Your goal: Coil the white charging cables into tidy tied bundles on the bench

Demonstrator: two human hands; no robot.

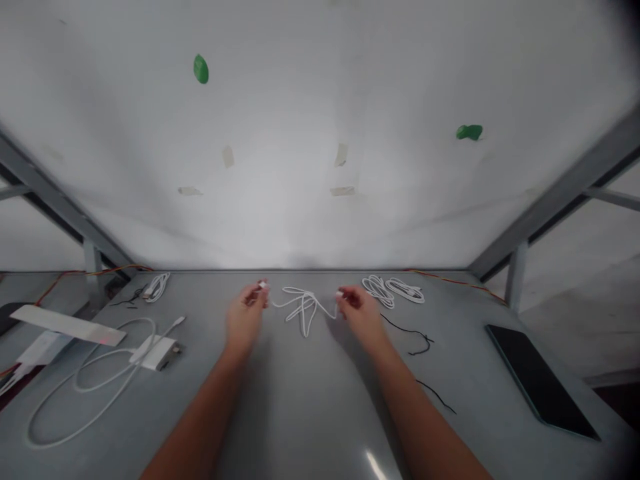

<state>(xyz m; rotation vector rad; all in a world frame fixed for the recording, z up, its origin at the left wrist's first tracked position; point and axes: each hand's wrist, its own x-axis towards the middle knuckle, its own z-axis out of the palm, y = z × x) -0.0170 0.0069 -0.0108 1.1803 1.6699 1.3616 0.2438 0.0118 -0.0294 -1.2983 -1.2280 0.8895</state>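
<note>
A white cable [306,304] lies loosely looped on the grey table between my two hands. My left hand [246,308] pinches the white plug at one end of it. The other end is gripped by my right hand [359,308], fingers closed round a small white connector. Just beyond my right hand are two coiled white cables, one [379,291] close to my fingers and another [406,291] farther right. Thin black ties, one [413,331] curled at its end, lie beside my right forearm.
At left sit a white charger [155,352] with a long cable, a white strip [67,325] and a small bundled cable [157,287]. A dark tablet-like device [540,380] lies at right. A white wall [290,227] closes off the back, with metal frame bars [555,193] at the sides.
</note>
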